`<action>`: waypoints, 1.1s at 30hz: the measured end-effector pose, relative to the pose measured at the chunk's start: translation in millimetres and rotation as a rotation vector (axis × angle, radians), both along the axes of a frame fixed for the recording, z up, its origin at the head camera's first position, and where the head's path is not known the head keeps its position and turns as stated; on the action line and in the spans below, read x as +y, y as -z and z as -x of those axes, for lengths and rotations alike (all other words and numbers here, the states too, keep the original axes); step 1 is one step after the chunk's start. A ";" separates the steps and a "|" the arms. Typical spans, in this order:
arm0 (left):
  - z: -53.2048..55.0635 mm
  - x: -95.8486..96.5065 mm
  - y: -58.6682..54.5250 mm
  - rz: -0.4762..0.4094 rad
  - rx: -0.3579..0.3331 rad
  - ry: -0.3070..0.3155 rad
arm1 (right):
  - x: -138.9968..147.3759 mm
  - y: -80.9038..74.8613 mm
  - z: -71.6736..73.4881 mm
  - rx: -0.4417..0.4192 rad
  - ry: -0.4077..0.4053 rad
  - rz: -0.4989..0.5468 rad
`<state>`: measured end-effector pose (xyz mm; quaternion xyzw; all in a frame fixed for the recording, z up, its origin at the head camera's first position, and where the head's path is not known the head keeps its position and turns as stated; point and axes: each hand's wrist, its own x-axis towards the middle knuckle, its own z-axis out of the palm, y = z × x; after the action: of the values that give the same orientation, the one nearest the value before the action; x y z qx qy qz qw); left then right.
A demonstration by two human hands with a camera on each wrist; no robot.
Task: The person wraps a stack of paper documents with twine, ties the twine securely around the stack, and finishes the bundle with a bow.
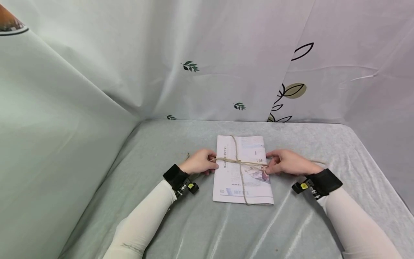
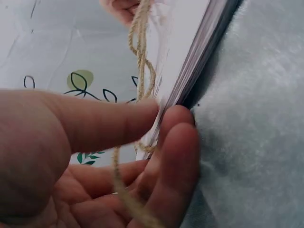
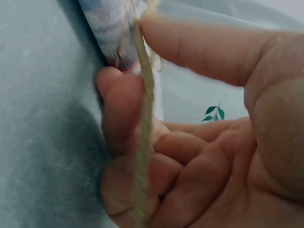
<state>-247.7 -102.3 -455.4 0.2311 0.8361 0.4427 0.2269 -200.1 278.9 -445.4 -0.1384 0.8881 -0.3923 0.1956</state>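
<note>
A folded stack of newspaper (image 1: 228, 180) lies flat on the cloth, with twine (image 1: 242, 176) running lengthwise and crosswise over it and crossing near the middle. At its left edge my left hand (image 1: 201, 162) grips the stack, thumb on top and curled fingers at the side. A loose length of twine (image 2: 124, 192) hangs across that palm. Opposite, my right hand (image 1: 288, 162) grips the right edge of the newspaper, its thumb tip beside the twine. Another twine end (image 3: 144, 128) trails over the curled fingers in the right wrist view.
The stack rests on a grey cloth-covered table (image 1: 200, 230). Behind it hangs a pale curtain (image 1: 226, 72) with leaf prints, and more pale sheeting (image 1: 64, 126) rises at the left. One twine end (image 1: 317, 162) sticks out beyond the right wrist.
</note>
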 end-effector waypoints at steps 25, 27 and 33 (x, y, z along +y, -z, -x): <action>29.2 -40.2 -11.4 0.222 0.172 0.094 | 22.0 -4.1 -0.4 -0.045 -0.030 -0.007; 29.3 -41.2 -12.0 0.225 0.181 0.097 | 21.8 -4.0 -0.3 -0.052 -0.021 -0.011; 30.6 -41.7 -9.7 0.236 0.173 0.093 | 21.4 -4.0 -0.3 -0.067 -0.008 -0.013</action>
<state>-278.3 -144.0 -445.7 0.2786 0.8873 0.3085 0.1997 -199.8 300.3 -441.4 -0.1275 0.8830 -0.3901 0.2277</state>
